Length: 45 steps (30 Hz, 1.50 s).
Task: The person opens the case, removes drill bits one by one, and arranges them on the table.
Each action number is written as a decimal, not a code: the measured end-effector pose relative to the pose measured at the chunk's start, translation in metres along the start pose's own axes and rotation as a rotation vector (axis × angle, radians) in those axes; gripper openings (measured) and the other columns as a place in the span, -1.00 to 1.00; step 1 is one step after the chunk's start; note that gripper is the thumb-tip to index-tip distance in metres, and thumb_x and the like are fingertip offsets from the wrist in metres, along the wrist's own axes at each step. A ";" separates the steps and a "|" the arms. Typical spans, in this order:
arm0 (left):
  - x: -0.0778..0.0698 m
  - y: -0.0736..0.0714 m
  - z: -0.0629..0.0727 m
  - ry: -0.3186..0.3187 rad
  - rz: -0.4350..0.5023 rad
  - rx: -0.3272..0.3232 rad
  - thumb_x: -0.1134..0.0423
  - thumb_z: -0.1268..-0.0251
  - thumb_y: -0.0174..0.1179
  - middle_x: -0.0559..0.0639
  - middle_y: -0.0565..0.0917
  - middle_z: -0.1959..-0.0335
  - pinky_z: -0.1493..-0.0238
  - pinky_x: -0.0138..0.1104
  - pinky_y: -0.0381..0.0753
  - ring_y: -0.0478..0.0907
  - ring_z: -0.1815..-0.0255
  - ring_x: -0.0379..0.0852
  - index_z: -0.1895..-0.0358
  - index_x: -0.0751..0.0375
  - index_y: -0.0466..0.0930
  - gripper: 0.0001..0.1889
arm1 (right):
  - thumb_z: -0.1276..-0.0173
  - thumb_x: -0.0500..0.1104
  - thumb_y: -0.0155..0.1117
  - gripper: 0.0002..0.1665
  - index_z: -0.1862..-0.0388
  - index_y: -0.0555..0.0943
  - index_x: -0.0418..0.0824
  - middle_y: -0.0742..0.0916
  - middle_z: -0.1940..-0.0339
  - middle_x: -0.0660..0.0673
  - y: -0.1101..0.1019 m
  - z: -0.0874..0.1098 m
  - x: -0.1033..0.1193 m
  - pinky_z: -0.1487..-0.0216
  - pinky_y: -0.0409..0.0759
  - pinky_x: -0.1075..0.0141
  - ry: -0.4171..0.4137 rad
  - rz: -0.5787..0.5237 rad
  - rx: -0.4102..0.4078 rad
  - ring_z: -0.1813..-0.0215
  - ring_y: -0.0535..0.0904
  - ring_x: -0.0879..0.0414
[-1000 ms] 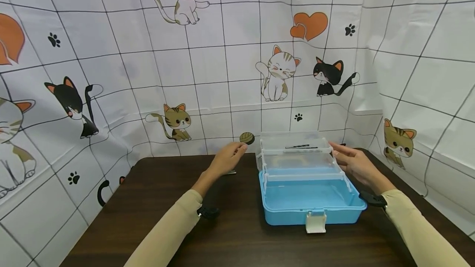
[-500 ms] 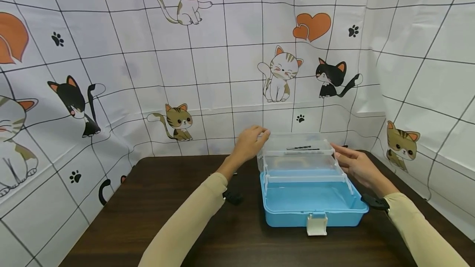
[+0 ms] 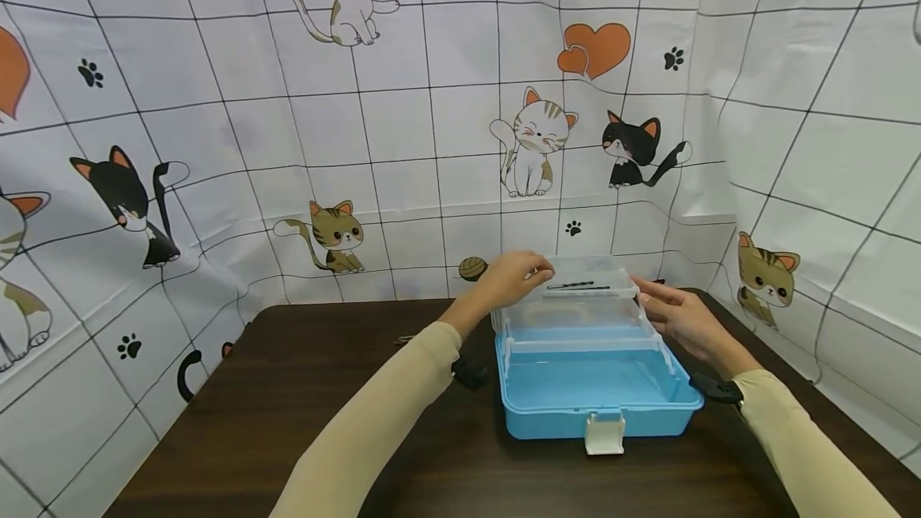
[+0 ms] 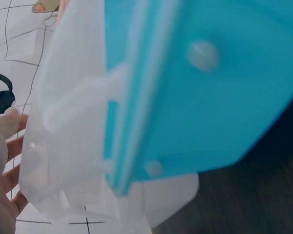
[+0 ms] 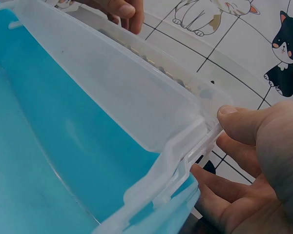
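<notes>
A light-blue toolbox (image 3: 597,422) stands with its clear upper trays (image 3: 586,314) raised. Thin dark drill bits (image 3: 579,287) lie in the top tray; their spiral edges show through it in the right wrist view. My left hand (image 3: 512,278) is above the left end of that tray, fingers bent downward; whether they hold anything is hidden. In the left wrist view the same hand (image 4: 7,165) appears at the tray's far edge. My right hand (image 5: 254,165) grips the tray's right end, thumb on the rim and fingers below.
A white latch (image 3: 604,434) hangs at the toolbox front. A small metal item (image 3: 404,340) lies on the dark wooden table (image 3: 316,390), partly behind my left sleeve. A cat-print cloth (image 3: 403,134) covers the walls behind and to the right.
My left hand has risen from the table left of the toolbox and moved right, over the top tray. My right hand has stayed at the tray's right end.
</notes>
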<state>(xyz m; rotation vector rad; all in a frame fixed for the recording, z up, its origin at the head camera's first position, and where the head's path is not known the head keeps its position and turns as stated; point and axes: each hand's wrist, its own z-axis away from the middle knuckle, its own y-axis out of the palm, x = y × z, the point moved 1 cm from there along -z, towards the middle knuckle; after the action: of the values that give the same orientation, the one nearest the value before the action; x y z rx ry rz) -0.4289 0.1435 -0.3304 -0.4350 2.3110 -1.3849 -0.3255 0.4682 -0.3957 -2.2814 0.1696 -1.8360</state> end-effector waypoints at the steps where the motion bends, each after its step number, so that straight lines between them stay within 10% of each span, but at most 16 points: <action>1: 0.000 0.001 -0.001 0.010 0.016 0.015 0.12 -0.59 0.12 -0.15 0.69 0.01 -0.04 -0.33 0.56 0.59 -0.02 -0.22 -0.13 0.04 0.71 -0.74 | -0.63 -0.01 0.13 -0.29 -0.63 0.23 -0.18 0.33 -0.54 -0.36 0.001 0.000 -0.001 -0.07 0.64 0.18 0.002 0.004 0.001 -0.18 0.60 0.25; 19: -0.005 0.001 -0.022 -0.029 0.109 0.217 0.25 -0.48 0.24 -0.17 0.74 0.04 0.07 -0.46 0.57 0.63 0.03 -0.24 -0.03 0.06 0.80 -0.80 | -0.63 -0.02 0.12 -0.31 -0.62 0.24 -0.17 0.36 -0.52 -0.34 0.001 0.000 0.001 -0.05 0.65 0.18 -0.002 -0.008 -0.004 -0.16 0.62 0.23; 45: -0.023 -0.005 -0.027 -0.006 -0.198 0.209 0.12 -0.41 0.31 -0.28 0.59 0.05 0.13 -0.36 0.56 0.54 0.05 -0.28 0.05 -0.20 0.81 -0.85 | -0.62 0.06 0.12 -0.28 -0.63 0.24 -0.12 0.32 -0.54 -0.37 0.001 -0.002 -0.001 -0.09 0.64 0.15 -0.020 0.034 -0.008 -0.27 0.56 0.11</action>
<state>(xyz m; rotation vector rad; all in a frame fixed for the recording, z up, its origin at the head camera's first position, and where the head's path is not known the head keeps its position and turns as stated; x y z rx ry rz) -0.4218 0.1728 -0.3104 -0.6139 2.1356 -1.6961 -0.3279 0.4677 -0.3964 -2.2873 0.2120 -1.7985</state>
